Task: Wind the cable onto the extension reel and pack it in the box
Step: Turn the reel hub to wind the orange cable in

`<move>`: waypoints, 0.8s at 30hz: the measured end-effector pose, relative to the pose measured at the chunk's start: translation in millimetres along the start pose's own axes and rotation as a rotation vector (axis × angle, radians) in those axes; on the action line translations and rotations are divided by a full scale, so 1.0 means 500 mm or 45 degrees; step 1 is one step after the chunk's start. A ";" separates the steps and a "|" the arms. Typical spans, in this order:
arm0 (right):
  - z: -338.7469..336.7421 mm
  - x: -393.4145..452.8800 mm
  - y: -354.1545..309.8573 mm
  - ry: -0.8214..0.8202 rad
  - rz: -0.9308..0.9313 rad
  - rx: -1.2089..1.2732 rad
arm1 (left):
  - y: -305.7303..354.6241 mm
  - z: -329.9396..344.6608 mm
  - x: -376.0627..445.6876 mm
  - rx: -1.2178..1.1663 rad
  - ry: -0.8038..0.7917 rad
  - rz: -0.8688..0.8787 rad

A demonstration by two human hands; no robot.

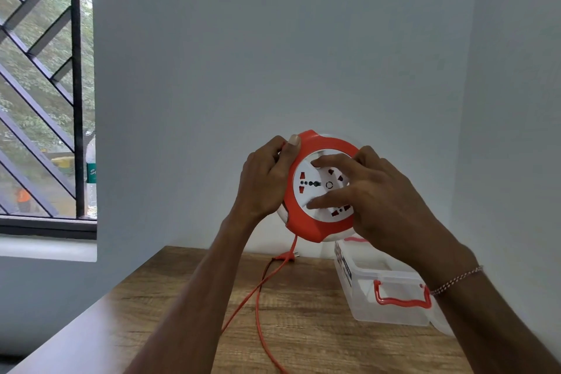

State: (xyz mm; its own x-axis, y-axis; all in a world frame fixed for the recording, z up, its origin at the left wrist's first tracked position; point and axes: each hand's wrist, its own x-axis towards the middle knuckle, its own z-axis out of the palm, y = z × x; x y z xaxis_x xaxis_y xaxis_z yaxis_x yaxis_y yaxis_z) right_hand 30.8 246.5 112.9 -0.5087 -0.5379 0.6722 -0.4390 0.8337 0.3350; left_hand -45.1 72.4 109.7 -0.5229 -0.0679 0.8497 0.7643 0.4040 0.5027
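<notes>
I hold a round orange and white extension reel upright in the air above the wooden table. My left hand grips its left rim, thumb on the top edge. My right hand lies on the white socket face with fingers spread across it. An orange cable hangs from the reel's bottom, loops over the table and runs off the near edge. Its plug lies at the table's back. A clear plastic box with a red handle stands open at the right, partly behind my right forearm.
A white wall stands close behind the table and another close on the right. A barred window is at the left, with a plastic bottle on its sill.
</notes>
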 end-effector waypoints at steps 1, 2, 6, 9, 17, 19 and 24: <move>0.001 0.000 -0.001 -0.010 0.004 -0.025 | -0.001 0.000 0.000 0.009 0.009 -0.004; 0.004 0.000 -0.002 -0.023 0.016 -0.057 | -0.001 0.000 0.001 0.021 0.019 -0.009; 0.013 0.001 -0.005 -0.046 0.091 -0.112 | -0.001 0.003 0.000 0.054 0.030 -0.013; 0.021 0.000 -0.002 -0.008 0.154 -0.085 | 0.000 0.007 -0.002 0.045 0.035 -0.012; 0.037 -0.002 0.007 0.253 0.415 0.224 | -0.001 0.016 -0.003 -0.015 0.076 -0.031; 0.039 0.002 0.004 0.291 0.433 0.302 | -0.002 0.017 -0.002 -0.010 0.090 -0.041; 0.033 0.001 0.008 0.337 0.367 0.299 | -0.009 0.015 0.000 0.014 0.109 -0.061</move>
State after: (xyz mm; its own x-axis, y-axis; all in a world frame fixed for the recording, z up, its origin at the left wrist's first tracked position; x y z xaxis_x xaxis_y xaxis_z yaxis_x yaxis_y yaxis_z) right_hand 16.4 247.8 103.5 -0.4412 -0.2123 0.8719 -0.4789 0.8774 -0.0287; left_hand -51.4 77.6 106.3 -0.5246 -0.1649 0.8353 0.7346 0.4083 0.5419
